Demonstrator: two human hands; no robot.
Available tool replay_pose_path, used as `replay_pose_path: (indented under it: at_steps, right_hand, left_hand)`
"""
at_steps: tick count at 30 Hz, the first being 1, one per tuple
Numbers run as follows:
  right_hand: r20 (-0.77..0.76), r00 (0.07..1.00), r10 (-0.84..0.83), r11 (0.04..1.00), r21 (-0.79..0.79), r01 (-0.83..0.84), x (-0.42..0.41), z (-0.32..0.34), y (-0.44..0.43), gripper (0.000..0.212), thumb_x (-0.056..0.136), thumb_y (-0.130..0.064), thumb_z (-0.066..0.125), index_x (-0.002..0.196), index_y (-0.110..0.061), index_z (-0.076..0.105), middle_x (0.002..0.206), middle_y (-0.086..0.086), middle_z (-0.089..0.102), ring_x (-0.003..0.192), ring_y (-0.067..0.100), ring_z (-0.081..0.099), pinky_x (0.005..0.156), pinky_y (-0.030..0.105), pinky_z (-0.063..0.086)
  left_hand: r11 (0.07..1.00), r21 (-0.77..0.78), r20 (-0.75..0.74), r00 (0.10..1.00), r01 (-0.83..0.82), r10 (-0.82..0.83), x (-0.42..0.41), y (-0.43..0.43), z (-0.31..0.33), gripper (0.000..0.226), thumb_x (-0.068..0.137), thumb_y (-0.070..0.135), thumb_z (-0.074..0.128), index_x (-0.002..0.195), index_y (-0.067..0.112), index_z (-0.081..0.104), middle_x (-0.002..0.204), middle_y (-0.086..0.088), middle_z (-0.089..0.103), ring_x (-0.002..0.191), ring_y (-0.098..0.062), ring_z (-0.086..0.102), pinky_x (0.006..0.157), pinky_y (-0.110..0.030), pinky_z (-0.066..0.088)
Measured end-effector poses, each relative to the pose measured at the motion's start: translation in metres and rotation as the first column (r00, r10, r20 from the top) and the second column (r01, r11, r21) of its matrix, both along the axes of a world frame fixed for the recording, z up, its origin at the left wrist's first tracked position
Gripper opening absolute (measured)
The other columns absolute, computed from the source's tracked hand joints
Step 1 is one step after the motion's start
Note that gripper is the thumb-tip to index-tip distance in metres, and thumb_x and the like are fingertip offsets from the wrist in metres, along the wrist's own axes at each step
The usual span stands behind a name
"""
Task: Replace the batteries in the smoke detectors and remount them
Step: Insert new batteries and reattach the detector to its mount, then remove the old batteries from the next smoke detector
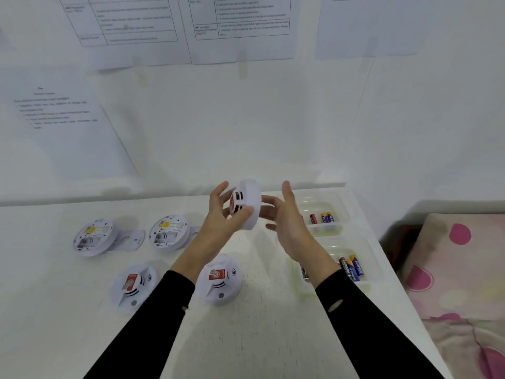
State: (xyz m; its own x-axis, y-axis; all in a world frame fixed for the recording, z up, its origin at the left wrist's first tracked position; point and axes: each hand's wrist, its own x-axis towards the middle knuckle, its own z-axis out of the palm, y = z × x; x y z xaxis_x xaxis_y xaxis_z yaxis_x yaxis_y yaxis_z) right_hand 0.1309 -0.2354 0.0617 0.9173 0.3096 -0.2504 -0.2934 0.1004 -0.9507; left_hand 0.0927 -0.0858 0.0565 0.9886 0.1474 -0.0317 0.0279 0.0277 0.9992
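The person holds one smoke detector [247, 205] up in the air, above the far part of the white table [259, 337]. It is tipped on its edge, with its red sticker side facing the left hand.

The left hand [222, 216] grips the smoke detector. Its thumb lies across the front and its fingers curl round the far side. The right hand [285, 222] is spread wide with straight fingers. Its fingertips reach the back of the smoke detector, but I cannot tell if they really touch it. Both arms wear black sleeves.

Four more detectors lie on the table. The far-left detector [93, 236] and the far-middle detector [168, 232] lie on their fronts, so their backs show, each with a yellow label. A flat white plate [132, 239] lies just beside the far-left detector. The near-left detector [134, 287] and the near-middle detector [220, 280] lie with their fronts up, each with a red sticker.

At the right side of the table are two clear trays. The far tray [345, 214] holds a few batteries [322, 218]. The near tray [300, 289] holds more batteries [352, 268], partly hidden by the right arm.

Printed papers [240, 17] hang on the wall behind the table. A pink spotted blanket [451, 269] lies to the right of the table.
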Motion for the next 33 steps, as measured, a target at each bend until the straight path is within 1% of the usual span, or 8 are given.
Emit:
replay_pose_path:
  at_steps: [2,6,9,13,23,26,30,33]
  right_hand:
    - [-0.101,0.995,-0.022,0.988,0.152,0.037,0.001,-0.006,-0.001,0.074,0.092,-0.072,0.015,0.106,-0.017,0.062,0.100,0.007,0.072,0.099,0.021,0.063,0.093,0.040,0.038]
    - [-0.222,0.972,-0.073,0.953,0.272,0.134,-0.003,-0.019,0.002,0.067,0.096,-0.065,0.023,0.134,-0.016,0.049,0.133,0.012,0.058,0.118,0.028,0.057,0.107,0.046,0.040]
    - [-0.252,0.962,-0.105,0.977,0.154,0.148,-0.015,-0.036,0.012,0.066,0.098,-0.059,0.023,0.147,-0.016,0.034,0.151,0.011,0.037,0.136,0.027,0.040,0.115,0.044,0.030]
    - [-0.250,0.962,-0.105,0.987,0.093,0.132,-0.027,-0.056,0.019,0.069,0.100,-0.056,0.016,0.152,-0.011,0.022,0.158,0.007,0.026,0.143,0.020,0.030,0.119,0.038,0.023]
    - [-0.211,0.975,-0.077,0.991,0.090,0.098,-0.022,-0.074,0.020,0.070,0.102,-0.053,0.011,0.149,-0.005,0.026,0.154,0.009,0.034,0.141,0.018,0.034,0.120,0.036,0.022]
    - [-0.101,0.992,-0.073,0.995,-0.074,0.065,-0.023,-0.074,0.020,0.055,0.105,-0.042,0.024,0.146,-0.007,0.034,0.147,0.001,0.042,0.131,0.013,0.042,0.116,0.033,0.027]
    - [0.322,0.944,-0.074,0.940,-0.294,0.174,-0.020,-0.069,0.040,0.036,0.097,-0.013,0.048,0.133,-0.019,0.049,0.133,-0.003,0.049,0.124,0.013,0.046,0.102,0.019,0.036]
    - [0.522,0.819,0.237,0.862,-0.502,0.071,-0.008,-0.065,0.073,0.030,0.093,-0.008,0.050,0.120,-0.017,0.059,0.124,0.000,0.056,0.120,0.015,0.046,0.092,0.012,0.032]
  left_hand:
    - [0.966,0.255,0.030,0.999,-0.030,0.023,0.003,0.004,-0.007,0.095,0.068,0.039,0.084,0.142,0.035,0.025,0.138,0.013,0.042,0.125,-0.007,0.050,0.097,-0.030,0.051]
    - [0.883,0.464,0.065,0.997,-0.076,0.052,0.015,0.010,-0.029,0.099,0.069,0.022,0.090,0.144,0.021,0.026,0.130,0.008,0.040,0.112,0.003,0.046,0.091,-0.006,0.039]
    - [0.824,0.565,-0.007,0.998,-0.042,0.056,0.031,0.020,-0.051,0.110,0.062,0.029,0.093,0.148,0.018,0.024,0.137,0.000,0.039,0.123,-0.013,0.046,0.099,-0.020,0.039]
    - [0.799,0.599,-0.130,0.991,0.053,0.032,0.042,0.025,-0.070,0.115,0.060,0.027,0.093,0.150,0.015,0.022,0.140,-0.007,0.040,0.126,-0.022,0.050,0.101,-0.026,0.041]
    - [0.801,0.591,-0.146,0.989,0.091,-0.005,0.037,0.022,-0.080,0.099,0.071,0.034,0.087,0.149,0.017,0.028,0.146,-0.002,0.038,0.117,-0.005,0.040,0.093,-0.018,0.033]
    - [0.770,0.638,-0.056,0.998,0.016,0.026,0.028,0.032,-0.075,0.081,0.079,0.037,0.079,0.146,0.021,0.035,0.147,0.003,0.038,0.131,-0.009,0.039,0.102,-0.022,0.031]
    - [0.669,0.712,0.099,0.974,-0.212,0.204,0.014,0.078,-0.062,0.068,0.080,0.025,0.079,0.138,0.012,0.047,0.142,-0.009,0.046,0.133,-0.024,0.042,0.106,-0.027,0.031]
    - [0.607,0.771,-0.008,0.951,-0.191,0.309,0.002,0.120,-0.056,0.083,0.073,0.032,0.085,0.142,0.013,0.042,0.144,-0.012,0.045,0.133,-0.030,0.039,0.107,-0.036,0.031]
